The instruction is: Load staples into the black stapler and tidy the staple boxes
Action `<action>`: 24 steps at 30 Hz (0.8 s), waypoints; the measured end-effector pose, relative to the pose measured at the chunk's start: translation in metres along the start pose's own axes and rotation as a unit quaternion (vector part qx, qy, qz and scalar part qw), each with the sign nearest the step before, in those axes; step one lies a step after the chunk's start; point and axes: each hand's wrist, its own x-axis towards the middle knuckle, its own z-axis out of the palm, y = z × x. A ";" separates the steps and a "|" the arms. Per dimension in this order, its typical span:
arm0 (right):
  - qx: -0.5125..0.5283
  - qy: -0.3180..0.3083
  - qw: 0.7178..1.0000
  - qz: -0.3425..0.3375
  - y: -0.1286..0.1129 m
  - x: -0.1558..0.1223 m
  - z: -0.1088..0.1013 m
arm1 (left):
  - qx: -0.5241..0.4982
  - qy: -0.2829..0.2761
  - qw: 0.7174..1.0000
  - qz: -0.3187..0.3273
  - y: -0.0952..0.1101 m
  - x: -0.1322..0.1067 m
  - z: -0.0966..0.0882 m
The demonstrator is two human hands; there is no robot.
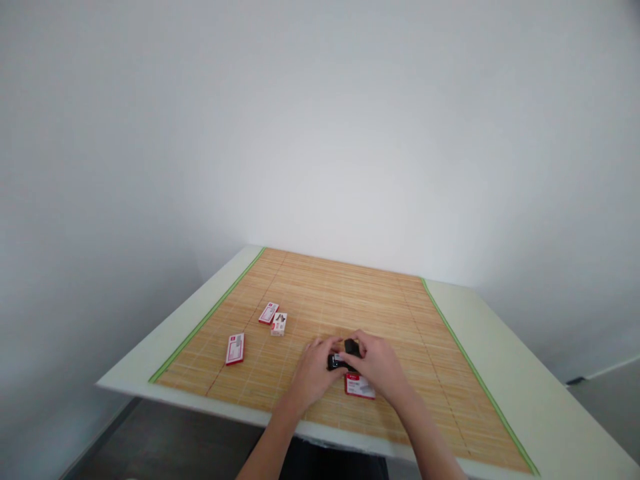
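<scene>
Both my hands meet over the middle of a bamboo mat point(350, 293). My left hand point(314, 369) and my right hand point(379, 363) pinch a small black object point(345, 355) between them, possibly a stapler, with fingers closed on it. A red and white small box point(360, 387) lies on the mat just under my right hand, partly hidden by it.
Three more red and white small boxes lie on the mat to the left: one point(235, 349) near the front, one point(269, 313) and one point(279, 324) farther back. The mat covers a pale table point(525, 373) set in a white-walled corner.
</scene>
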 end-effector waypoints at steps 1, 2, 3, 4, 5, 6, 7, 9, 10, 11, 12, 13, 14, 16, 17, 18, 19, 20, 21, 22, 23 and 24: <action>-0.008 -0.015 1.000 -0.011 -0.006 0.003 0.005 | 0.001 -0.001 1.000 0.000 -0.001 0.000 0.000; -0.011 -0.026 0.999 -0.020 -0.010 0.004 0.010 | 0.002 -0.002 1.000 0.001 -0.001 0.001 0.001; -0.010 -0.036 0.999 -0.024 -0.013 0.006 0.012 | 0.002 -0.003 1.000 0.001 -0.003 0.001 0.002; -0.008 -0.045 0.999 -0.027 -0.013 0.006 0.013 | 0.002 -0.002 1.000 0.001 -0.004 0.001 0.002; -0.007 -0.052 0.998 -0.031 -0.011 0.006 0.012 | 0.003 0.001 1.000 0.000 -0.005 0.001 0.003; -0.008 -0.055 0.998 -0.039 -0.007 0.005 0.010 | 0.004 0.003 1.000 -0.001 -0.006 0.001 0.003; -0.007 -0.055 0.997 -0.048 -0.002 0.004 0.006 | 0.005 0.005 1.000 -0.001 -0.006 0.001 0.003; 0.009 -0.049 0.997 -0.056 0.014 0.000 0.000 | 0.006 0.016 1.000 0.006 -0.004 0.001 0.002; 0.024 -0.039 0.998 -0.050 0.023 -0.004 -0.002 | 0.008 0.028 1.000 0.012 -0.001 0.001 0.001; 0.042 -0.028 0.998 -0.034 0.032 -0.007 -0.003 | 0.009 0.043 0.999 0.018 0.003 0.000 0.001; 0.058 -0.008 0.998 -0.012 0.041 -0.011 -0.003 | 0.011 0.058 0.998 0.023 0.008 -0.001 0.001; 0.065 0.009 0.998 0.007 0.050 -0.015 -0.001 | 0.012 0.067 0.997 0.027 0.015 -0.003 0.001; 0.069 0.028 0.997 0.023 0.057 -0.020 0.002 | 0.014 0.064 0.997 0.033 0.021 -0.006 0.003; 0.074 0.071 0.993 0.058 0.068 -0.028 0.009 | 0.023 0.024 0.998 0.057 0.034 -0.011 0.008; 0.080 0.095 0.989 0.080 0.072 -0.032 0.013 | 0.035 -0.005 0.997 0.074 0.040 -0.014 0.012; 0.091 0.117 0.984 0.102 0.075 -0.036 0.016 | 0.052 -0.033 0.994 0.089 0.044 -0.016 0.015; 0.105 0.135 0.978 0.122 0.076 -0.040 0.018 | 0.072 -0.054 0.991 0.101 0.047 -0.018 0.017; 0.121 0.146 0.972 0.139 0.077 -0.043 0.019 | 0.093 -0.067 0.988 0.105 0.048 -0.019 0.018; 0.136 0.147 0.968 0.150 0.077 -0.046 0.020 | 0.115 -0.070 0.986 0.100 0.048 -0.020 0.017; 0.151 0.141 0.965 0.160 0.077 -0.050 0.019 | 0.136 -0.061 0.985 0.082 0.046 -0.019 0.013; 0.164 0.129 0.963 0.169 0.076 -0.053 0.018 | 0.157 -0.044 0.985 0.055 0.043 -0.019 0.008; 0.176 0.117 0.961 0.178 0.075 -0.056 0.017 | 0.176 -0.025 0.984 0.023 0.039 -0.018 0.002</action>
